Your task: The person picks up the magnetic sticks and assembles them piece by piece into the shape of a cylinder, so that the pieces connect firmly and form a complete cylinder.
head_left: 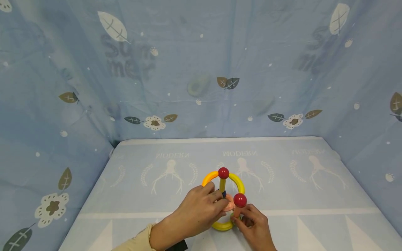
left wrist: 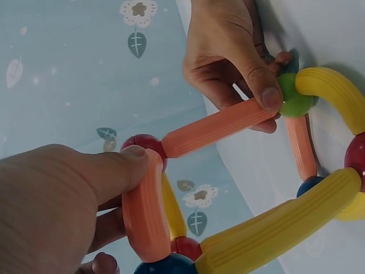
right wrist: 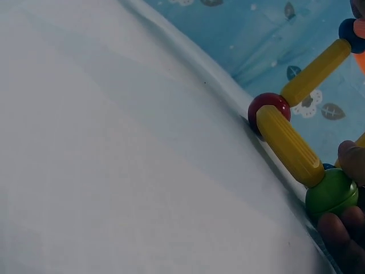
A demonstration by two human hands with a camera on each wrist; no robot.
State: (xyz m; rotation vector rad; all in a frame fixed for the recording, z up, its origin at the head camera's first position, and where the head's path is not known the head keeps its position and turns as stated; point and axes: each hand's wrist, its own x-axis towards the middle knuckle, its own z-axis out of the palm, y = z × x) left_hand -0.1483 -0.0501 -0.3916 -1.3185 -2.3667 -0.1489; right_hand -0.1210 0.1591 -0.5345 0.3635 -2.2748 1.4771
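A toy frame of ridged rods joined by coloured balls stands between both hands. My left hand pinches a curved salmon rod near its top end, beside a red ball. From that ball a straight salmon rod leads to a green ball. My right hand grips that joint, its thumb over the rod's end and its fingers around the green ball. Yellow curved rods form part of the ring below. A blue ball meets the curved salmon rod's lower end.
A pale patterned cloth covers the table under the toy. Blue printed curtains hang behind and at both sides. Another red ball tops an upright yellow rod at the far side of the frame.
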